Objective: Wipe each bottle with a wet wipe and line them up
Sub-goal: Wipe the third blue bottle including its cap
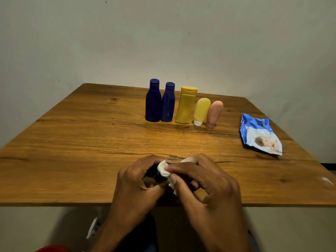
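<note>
Bottles stand in a row toward the far side of the wooden table [72,135], all upright and shoulder to shoulder: a tall dark blue bottle [153,101] at the left end, a second blue bottle [168,103] touching it, then a yellow flip-cap bottle [186,105], a small yellow tube [201,111] standing on its white cap, and a pinkish tube [214,113] standing cap-down at the right end. One more small blue bottle [157,174] is not in the line; it sits in the person's hands over the near edge of the table, mostly hidden by fingers and cloth, so its shape cannot be told. The left hand [140,180] is curled around this bottle, fingers wrapped over the top and thumb coming in from below. The right hand [203,182] pinches a crumpled white wet wipe [163,169] between thumb and fingertips and presses it against the bottle (the wipe bulges out between the two hands and trails down under the right thumb). Both forearms rise from the bottom of the view and meet at the middle, wrists bent inward. A blue wipes packet [260,136] lies flat near the right edge of the table, well apart from the row.
</note>
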Motion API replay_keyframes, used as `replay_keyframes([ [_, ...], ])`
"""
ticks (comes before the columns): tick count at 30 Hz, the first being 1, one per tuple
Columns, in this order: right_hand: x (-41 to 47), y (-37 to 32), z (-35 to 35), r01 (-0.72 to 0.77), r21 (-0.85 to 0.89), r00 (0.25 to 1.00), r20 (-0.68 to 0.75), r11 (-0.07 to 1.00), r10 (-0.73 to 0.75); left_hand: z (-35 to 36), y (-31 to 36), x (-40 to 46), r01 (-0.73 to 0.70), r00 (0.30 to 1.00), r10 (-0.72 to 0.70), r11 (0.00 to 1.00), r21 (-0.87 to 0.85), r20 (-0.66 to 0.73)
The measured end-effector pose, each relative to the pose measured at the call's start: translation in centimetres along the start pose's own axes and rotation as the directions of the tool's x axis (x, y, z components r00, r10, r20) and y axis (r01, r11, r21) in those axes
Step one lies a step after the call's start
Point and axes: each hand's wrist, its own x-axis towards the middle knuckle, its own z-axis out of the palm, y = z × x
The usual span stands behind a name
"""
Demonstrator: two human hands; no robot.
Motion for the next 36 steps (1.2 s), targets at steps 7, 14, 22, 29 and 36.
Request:
replay_keyframes([
  [7, -0.1, 4.7, -4.6, -0.292, -0.040, 0.938, -0.210, 0.956, 0.277, -0.4, 0.1, 0.1, 0.084, 0.996, -0.082, 0.995, -0.046, 0.042],
  [14, -0.9, 6.7, -3.2, -0.389, -0.120, 0.915, -0.169, 0.914, 0.367, -0.4, -0.2, 0.3, 0.064, 0.994, -0.058, 0.995, -0.071, 0.093],
  [22, -2.1, 3.6, 0.4, -0.351, -0.075, 0.931, -0.132, 0.933, 0.340, -0.1, -0.7, 0.3, -0.019, 0.992, 0.027, 0.997, -0.073, 0.121],
  [29, -1.1, 3.0, -1.4, -0.298, 0.199, 0.936, -0.133, 0.934, 0.327, -0.2, -0.6, 0.5, -0.052, 0.992, 0.059, 0.997, -0.065, 0.110],
  [36, 0.8, 7.3, -3.6, -0.391, -0.014, 0.907, -0.176, 0.920, 0.382, -0.3, -0.7, 0.4, -0.025, 0.985, 0.038, 0.997, -0.077, 0.170],
])
